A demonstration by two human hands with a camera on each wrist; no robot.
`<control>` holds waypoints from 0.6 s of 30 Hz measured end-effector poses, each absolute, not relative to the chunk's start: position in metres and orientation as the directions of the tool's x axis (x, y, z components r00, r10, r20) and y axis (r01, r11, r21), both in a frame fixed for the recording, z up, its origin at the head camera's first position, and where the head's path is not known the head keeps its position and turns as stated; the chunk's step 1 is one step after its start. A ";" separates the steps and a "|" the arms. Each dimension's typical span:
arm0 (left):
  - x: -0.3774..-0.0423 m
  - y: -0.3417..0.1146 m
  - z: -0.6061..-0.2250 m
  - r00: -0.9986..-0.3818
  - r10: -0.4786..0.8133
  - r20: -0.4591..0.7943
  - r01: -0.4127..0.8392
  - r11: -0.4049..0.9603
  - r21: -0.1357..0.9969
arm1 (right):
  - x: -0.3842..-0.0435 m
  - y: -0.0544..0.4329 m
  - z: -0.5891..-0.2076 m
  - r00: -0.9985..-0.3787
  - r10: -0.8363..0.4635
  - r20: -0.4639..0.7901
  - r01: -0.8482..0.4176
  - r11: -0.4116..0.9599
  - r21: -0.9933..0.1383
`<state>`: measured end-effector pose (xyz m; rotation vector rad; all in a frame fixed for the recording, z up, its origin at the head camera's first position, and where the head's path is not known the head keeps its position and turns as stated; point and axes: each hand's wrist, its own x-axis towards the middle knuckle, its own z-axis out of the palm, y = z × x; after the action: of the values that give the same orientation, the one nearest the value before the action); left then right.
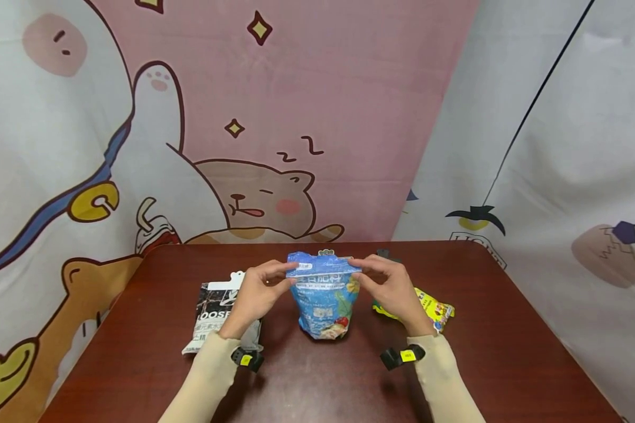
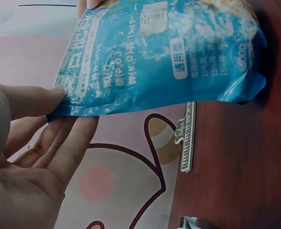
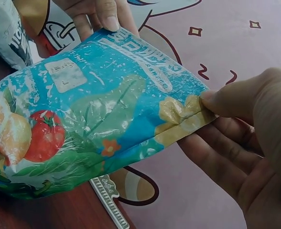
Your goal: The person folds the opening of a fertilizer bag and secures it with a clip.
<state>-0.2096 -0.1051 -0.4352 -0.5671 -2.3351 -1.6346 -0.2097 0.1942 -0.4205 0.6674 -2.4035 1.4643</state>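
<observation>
Plain cream long sleeves [image 1: 209, 376], small black wrist cameras [image 1: 390, 358]; a yellow label [image 1: 408, 355] on each

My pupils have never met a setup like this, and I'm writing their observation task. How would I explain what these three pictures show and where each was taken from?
There is no robot here: a person works with bare hands. The wide picture comes from a camera on the head, looking forward and down. The other two come from cameras on the left and right wrists, showing each hand's work up close.

The left hand and right hand pinch opposite top corners of a glossy blue plastic bag printed with vegetables.

On the reddish-brown table, a black-and-white printed bag lies to the person's left, and a shiny yellow packet, partly hidden by the right arm, lies to the right.
</observation>
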 end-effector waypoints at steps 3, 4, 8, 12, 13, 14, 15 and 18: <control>-0.209 -0.106 -0.436 -0.900 0.188 0.394 0.435 0.319 0.842 | -0.210 0.193 -0.421 -0.860 -0.252 0.444 -0.510 0.410 -0.756; -0.209 -0.106 -0.436 -0.900 0.190 0.391 0.434 0.323 0.841 | -0.210 0.193 -0.421 -0.858 -0.254 0.447 -0.514 0.417 -0.749; -0.209 -0.106 -0.438 -0.899 0.195 0.392 0.437 0.332 0.836 | -0.211 0.193 -0.423 -0.851 -0.259 0.457 -0.525 0.434 -0.732; -0.210 -0.106 -0.439 -0.891 0.193 0.411 0.454 0.338 0.824 | -0.213 0.193 -0.424 -0.843 -0.256 0.473 -0.538 0.428 -0.726; -0.210 -0.105 -0.439 -0.889 0.193 0.416 0.458 0.335 0.824 | -0.213 0.194 -0.425 -0.839 -0.255 0.481 -0.544 0.425 -0.723; -0.210 -0.105 -0.439 -0.887 0.191 0.420 0.461 0.338 0.820 | -0.214 0.194 -0.425 -0.836 -0.253 0.487 -0.548 0.425 -0.720; -0.210 -0.105 -0.438 -0.887 0.189 0.422 0.462 0.341 0.819 | -0.214 0.194 -0.425 -0.834 -0.250 0.491 -0.550 0.430 -0.716; -0.209 -0.105 -0.438 -0.885 0.189 0.425 0.465 0.334 0.820 | -0.214 0.195 -0.425 -0.836 -0.247 0.490 -0.547 0.443 -0.710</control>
<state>-0.2091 -0.1051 -0.4376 -0.5903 -2.3470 -1.5715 -0.2138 0.1949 -0.4253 0.6807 -2.3848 1.3456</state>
